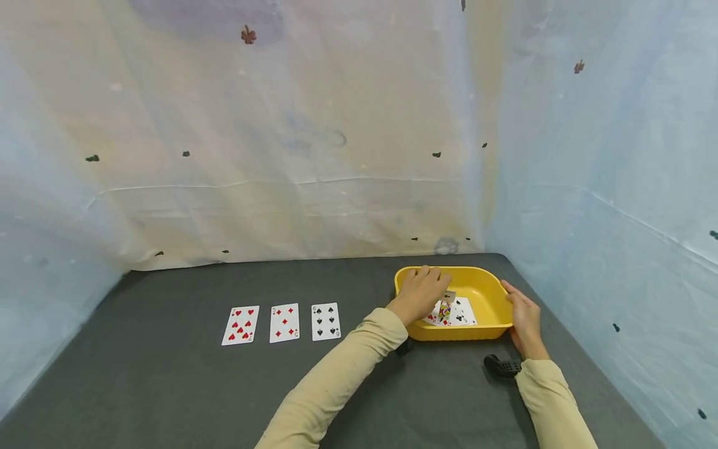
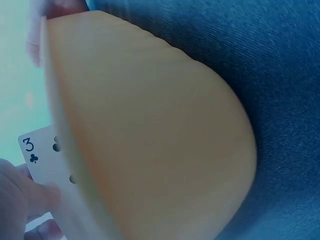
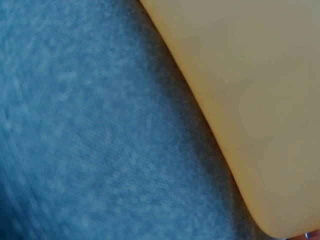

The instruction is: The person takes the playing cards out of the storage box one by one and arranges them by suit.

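Note:
My left hand point(image 1: 422, 292) reaches over the left side of a yellow plastic tray point(image 1: 485, 293). In the left wrist view its thumb and fingers pinch a three of clubs point(image 2: 40, 160), partly hidden behind the tray's wall. Inside the tray lie several playing cards, among them a face card point(image 1: 443, 313) and a club card point(image 1: 462, 313). At the tray's right end, my right hand point(image 1: 525, 315) grips the rim. The right wrist view shows only the tray's outer wall point(image 3: 260, 100) and the cloth, with a sliver of fingers at the bottom corner.
Left of the tray, three cards lie face up in a row: a seven of hearts point(image 1: 240, 325), a five of diamonds point(image 1: 285, 323) and a six of spades point(image 1: 326, 322). Dark cloth point(image 1: 168, 386) covers the table. Pale hanging sheets point(image 1: 314, 125) enclose its back and sides.

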The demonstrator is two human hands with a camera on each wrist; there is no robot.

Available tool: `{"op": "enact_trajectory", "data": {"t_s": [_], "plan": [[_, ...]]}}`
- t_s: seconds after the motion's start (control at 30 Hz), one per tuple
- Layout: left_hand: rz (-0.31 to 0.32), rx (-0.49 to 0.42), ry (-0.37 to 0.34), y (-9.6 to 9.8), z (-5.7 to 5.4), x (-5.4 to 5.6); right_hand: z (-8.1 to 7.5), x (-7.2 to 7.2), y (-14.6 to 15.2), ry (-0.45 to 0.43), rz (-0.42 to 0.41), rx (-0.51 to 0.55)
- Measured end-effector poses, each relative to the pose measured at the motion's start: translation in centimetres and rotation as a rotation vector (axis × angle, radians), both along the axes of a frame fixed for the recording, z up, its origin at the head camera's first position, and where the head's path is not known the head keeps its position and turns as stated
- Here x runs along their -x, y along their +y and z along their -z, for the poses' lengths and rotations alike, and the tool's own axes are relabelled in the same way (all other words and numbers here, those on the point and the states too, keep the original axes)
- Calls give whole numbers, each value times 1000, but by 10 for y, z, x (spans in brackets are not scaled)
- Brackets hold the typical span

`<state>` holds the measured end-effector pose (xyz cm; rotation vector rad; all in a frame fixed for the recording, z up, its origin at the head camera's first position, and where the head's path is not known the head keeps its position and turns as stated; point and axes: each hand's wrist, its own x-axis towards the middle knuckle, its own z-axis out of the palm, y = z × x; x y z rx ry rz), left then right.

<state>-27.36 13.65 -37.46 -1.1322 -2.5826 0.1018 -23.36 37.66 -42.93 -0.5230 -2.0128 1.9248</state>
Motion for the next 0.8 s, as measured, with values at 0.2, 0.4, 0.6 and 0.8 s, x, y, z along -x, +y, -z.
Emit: {"op": "enact_trajectory", "data": {"t_s": [0.2, 0.4, 0.6, 0.8], "plan": [[32, -7, 115, -4, -7, -5, 0, 1, 0, 1, -10, 6], [43, -73, 71, -11, -16, -9, -1, 2, -1, -7, -1, 24], [49, -169, 55, -21, -20, -11, -2, -1, -2, 8, 14, 49], [75, -330, 10, -34, -24, -9, -1, -3, -1, 30, 5, 83]]}}
